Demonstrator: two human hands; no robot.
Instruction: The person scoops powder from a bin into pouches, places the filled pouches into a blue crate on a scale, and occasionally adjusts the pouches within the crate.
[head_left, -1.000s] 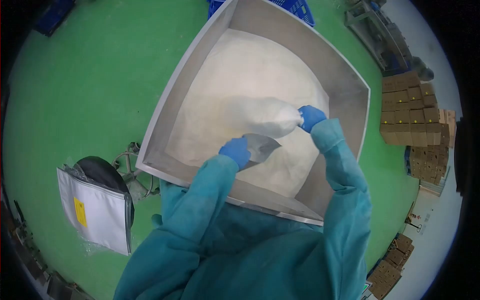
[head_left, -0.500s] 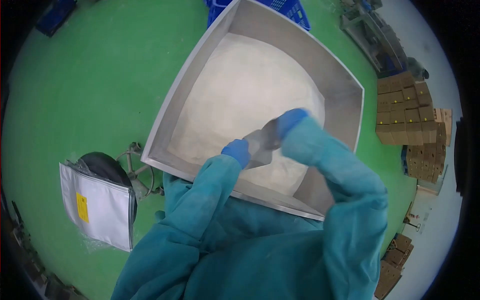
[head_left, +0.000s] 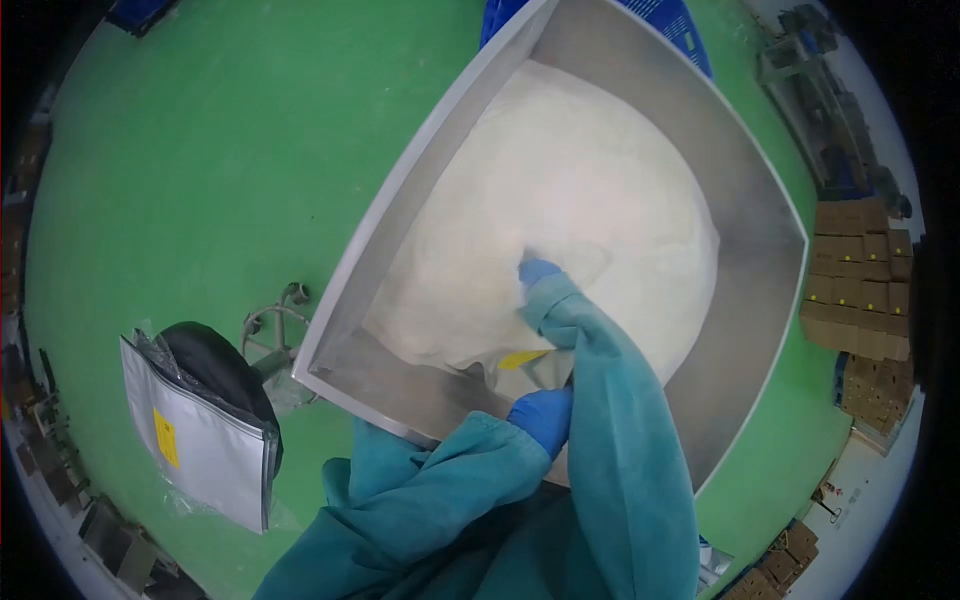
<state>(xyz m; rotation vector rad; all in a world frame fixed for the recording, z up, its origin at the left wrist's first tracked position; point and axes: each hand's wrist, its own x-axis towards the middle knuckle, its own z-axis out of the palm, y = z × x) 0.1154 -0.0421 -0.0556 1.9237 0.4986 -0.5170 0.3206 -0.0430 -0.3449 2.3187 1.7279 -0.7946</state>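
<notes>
A wide metal bin [head_left: 755, 215] holds a heap of off-white powder [head_left: 590, 150]. My right hand [head_left: 541, 271], in a blue glove, is down at the powder's surface, its fingers closed. Only a small grey edge of the scoop in it shows; the rest is hidden by the hand and powder. At the bin's near side my left hand [head_left: 543, 418], also gloved in blue, is closed on a silver bag [head_left: 545, 374] with a yellow label. The right sleeve covers part of this bag.
Left of the bin, a silver bag with a yellow label [head_left: 165, 437] lies on a black round-seated stool [head_left: 225, 365]. A blue crate [head_left: 675, 25] stands beyond the bin. Stacked cardboard boxes [head_left: 860, 285] line the right wall.
My right hand has moved from beside the bag, where it held the scoop up, down to the powder. My left hand has drawn the bag toward me. The view has shifted.
</notes>
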